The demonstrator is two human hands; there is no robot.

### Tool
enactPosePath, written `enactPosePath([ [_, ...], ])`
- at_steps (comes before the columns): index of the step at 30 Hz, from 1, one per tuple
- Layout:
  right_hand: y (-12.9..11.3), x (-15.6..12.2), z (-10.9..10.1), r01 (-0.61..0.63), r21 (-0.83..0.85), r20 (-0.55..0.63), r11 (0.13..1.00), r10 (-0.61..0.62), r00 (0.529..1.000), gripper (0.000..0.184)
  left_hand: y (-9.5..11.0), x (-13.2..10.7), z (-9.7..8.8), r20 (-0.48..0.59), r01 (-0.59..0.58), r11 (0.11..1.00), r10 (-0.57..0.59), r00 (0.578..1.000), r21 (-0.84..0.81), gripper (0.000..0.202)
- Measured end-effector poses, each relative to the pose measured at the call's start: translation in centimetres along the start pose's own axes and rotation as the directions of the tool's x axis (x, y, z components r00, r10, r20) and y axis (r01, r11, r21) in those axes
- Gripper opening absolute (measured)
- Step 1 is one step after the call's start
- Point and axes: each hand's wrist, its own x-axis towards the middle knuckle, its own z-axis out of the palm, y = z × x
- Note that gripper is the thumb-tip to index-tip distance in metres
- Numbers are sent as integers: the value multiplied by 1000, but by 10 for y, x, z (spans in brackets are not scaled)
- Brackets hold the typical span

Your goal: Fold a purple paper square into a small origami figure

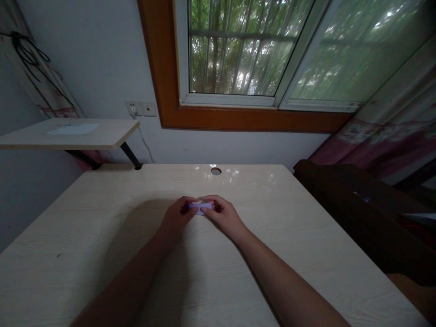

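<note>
A small light-purple piece of paper [201, 205], seemingly folded into a strip, is held between both hands above the middle of the desk. My left hand [177, 215] pinches its left end, thumb in front and fingers behind. At the opposite end, my right hand [225, 216] grips it the same way. Both thumbs press on the near face, close together. The fingers partly hide the paper's ends and back.
Under the hands is a pale wooden desk [272, 218] with a round cable hole [215, 171] near its far edge. A raised shelf [116, 136] stands at the back left, bearing a white sheet [73, 129]. Dark wooden furniture [354, 195] lies on the right.
</note>
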Motion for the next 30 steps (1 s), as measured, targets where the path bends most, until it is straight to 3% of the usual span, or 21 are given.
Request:
enactPosePath([
  [5,-1,0,0,4,-40,52,999,-2,999,35,2,-2,1,11,-1,997,0,1000,78,27],
  [15,1,0,-1,22,-46,4,999,-22,1000,26,0,-1,4,36,-12,995,8,999,102,37],
  [30,0,-1,-1,38,-70,-4,997,-39,999,26,-8,0,6,71,24,1000,-24,997,3,46],
])
